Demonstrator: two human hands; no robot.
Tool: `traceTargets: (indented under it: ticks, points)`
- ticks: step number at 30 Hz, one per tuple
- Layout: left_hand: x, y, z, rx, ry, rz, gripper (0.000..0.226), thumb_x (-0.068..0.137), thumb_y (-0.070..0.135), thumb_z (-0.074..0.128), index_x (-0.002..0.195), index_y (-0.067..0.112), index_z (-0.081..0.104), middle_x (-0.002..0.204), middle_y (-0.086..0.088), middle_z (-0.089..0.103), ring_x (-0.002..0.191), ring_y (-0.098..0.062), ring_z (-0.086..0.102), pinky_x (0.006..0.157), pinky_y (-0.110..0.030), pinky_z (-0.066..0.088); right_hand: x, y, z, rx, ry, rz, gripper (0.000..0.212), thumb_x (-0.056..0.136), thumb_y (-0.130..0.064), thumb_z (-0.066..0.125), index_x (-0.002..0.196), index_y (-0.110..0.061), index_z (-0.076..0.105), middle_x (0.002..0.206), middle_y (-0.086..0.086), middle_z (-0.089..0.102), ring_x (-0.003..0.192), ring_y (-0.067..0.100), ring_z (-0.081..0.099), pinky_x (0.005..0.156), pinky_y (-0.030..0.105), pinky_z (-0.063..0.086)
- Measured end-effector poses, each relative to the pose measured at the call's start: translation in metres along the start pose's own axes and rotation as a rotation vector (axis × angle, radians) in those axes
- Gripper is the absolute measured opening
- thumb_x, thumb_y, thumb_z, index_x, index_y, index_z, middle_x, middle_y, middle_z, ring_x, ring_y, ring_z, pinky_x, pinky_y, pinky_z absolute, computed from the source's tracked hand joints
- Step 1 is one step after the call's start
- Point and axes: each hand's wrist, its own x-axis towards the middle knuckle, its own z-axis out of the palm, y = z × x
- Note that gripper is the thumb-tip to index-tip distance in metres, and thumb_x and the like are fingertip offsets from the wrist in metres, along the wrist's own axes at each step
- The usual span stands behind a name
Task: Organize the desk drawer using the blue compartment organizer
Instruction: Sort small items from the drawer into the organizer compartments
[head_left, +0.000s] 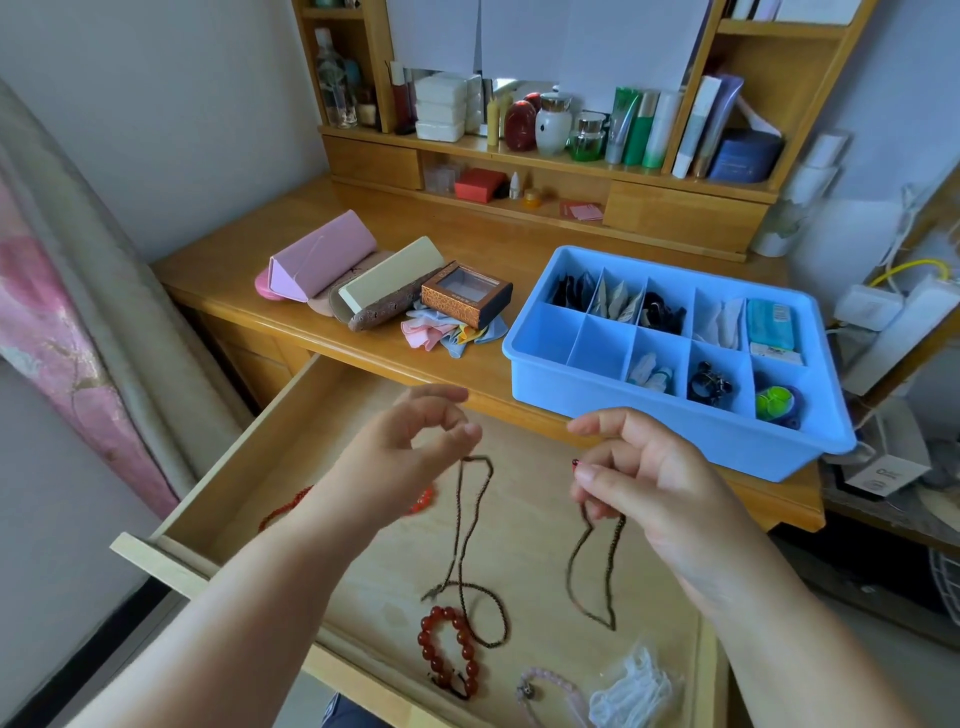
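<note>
The blue compartment organizer (540, 374) stands on the desk's right side, most cells filled, two front-left cells bare. Over the open wooden drawer (244, 457) both hands are raised. My left hand (410, 457) pinches one thin brown bead strand (465, 525) whose lower end trails onto the drawer floor. My right hand (639, 473) grips another brown bead strand (597, 566) that hangs in a loop below it. A red bead bracelet (449, 654), a pink bead bracelet (550, 686) and an orange-red bead string (291, 506) lie in the drawer.
Pink and beige folding cases (322, 260), a small brown box (465, 293) and crumpled cloths (447, 332) sit on the desk's left half. A clear plastic packet (634, 691) lies in the drawer's front right. Bottles line the shelf (571, 130) behind. A bed edge (78, 312) is at left.
</note>
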Motion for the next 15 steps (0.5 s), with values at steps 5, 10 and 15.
traceTargets:
  ticks: [5,10,15]
  points:
    - [0.007,0.005,-0.004,-0.005,0.128,0.022,0.026,0.088,0.039,0.058,0.072,0.021,0.065,0.071,-0.003,0.069,0.047,-0.015,0.043,0.048,-0.016,0.038,-0.003,0.001,-0.008,-0.158,0.002,-0.004,0.026,0.072,-0.024,0.059,0.09,-0.042,0.062,0.062,-0.006,0.055,0.064,0.009,0.052,0.067,0.016,0.044]
    - [0.014,0.02,-0.008,-0.006,0.241,0.124,0.029,0.09,0.039,0.056,0.068,0.024,0.066,0.048,0.007,0.055,0.043,0.001,0.045,0.044,-0.008,0.036,0.005,0.027,-0.006,-0.43,0.057,-0.057,0.025,0.081,-0.014,0.062,0.085,-0.038,0.062,0.069,-0.008,0.063,0.066,0.002,0.056,0.063,0.008,0.041]
    - [0.022,0.038,-0.013,-0.045,0.149,0.147,0.022,0.095,0.03,0.052,0.083,0.027,0.069,0.047,0.008,0.048,0.045,-0.005,0.047,0.057,-0.025,0.051,0.018,0.079,-0.005,-0.765,0.003,0.177,0.019,0.091,-0.016,0.052,0.093,-0.032,0.061,0.09,-0.015,0.065,0.086,0.004,0.059,0.079,0.023,0.05]
